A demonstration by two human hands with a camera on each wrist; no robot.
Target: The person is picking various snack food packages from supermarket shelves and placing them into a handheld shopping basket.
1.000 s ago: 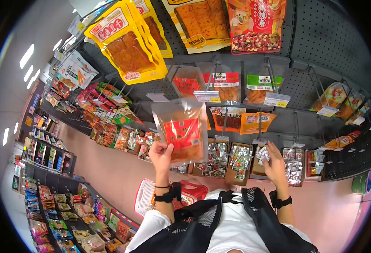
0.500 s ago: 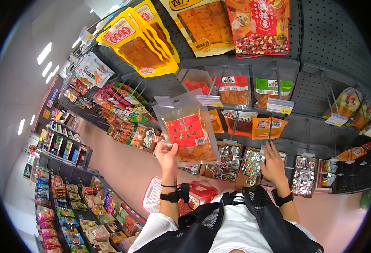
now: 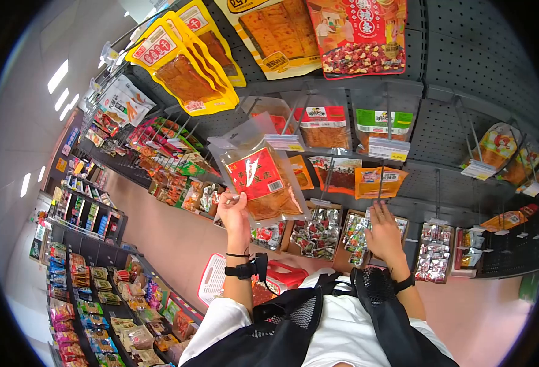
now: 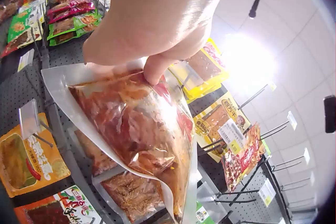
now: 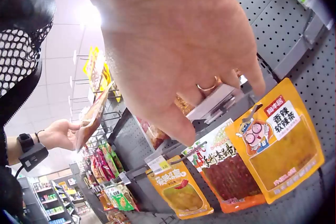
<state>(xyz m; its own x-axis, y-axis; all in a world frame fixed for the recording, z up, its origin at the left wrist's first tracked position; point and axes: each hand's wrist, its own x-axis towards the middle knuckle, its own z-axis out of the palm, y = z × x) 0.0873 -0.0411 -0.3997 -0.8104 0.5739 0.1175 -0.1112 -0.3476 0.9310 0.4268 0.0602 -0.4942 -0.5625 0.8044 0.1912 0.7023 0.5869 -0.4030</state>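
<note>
My left hand (image 3: 234, 211) pinches the left edge of a clear pouch of dried tofu skin (image 3: 260, 174) with a red label, held up tilted before the shelf. In the left wrist view the pouch's (image 4: 131, 124) back shows brown, oily pieces. My right hand (image 3: 384, 235) reaches toward the rack with extended fingers, just below an orange snack pouch (image 3: 379, 182) hanging on a hook. Seen from the right wrist, those fingers overlap a price-tag holder (image 5: 212, 103) above the orange pouch (image 5: 281, 145). A dark red snack pouch (image 5: 231, 176) hangs beside it.
Yellow pouches (image 3: 187, 79) and a red pouch (image 3: 361, 43) hang higher on the black pegboard rack. Open boxes of small packets (image 3: 315, 229) line the low shelf. A red and white basket (image 3: 213, 278) is at floor level by the body. Metal hooks with price tags (image 3: 389, 148) jut outward.
The pouch in my left hand has turned from nearly upright to tilted, staying in its grip. My right hand has moved inward, closer under the orange pouch. The head view has shifted somewhat.
</note>
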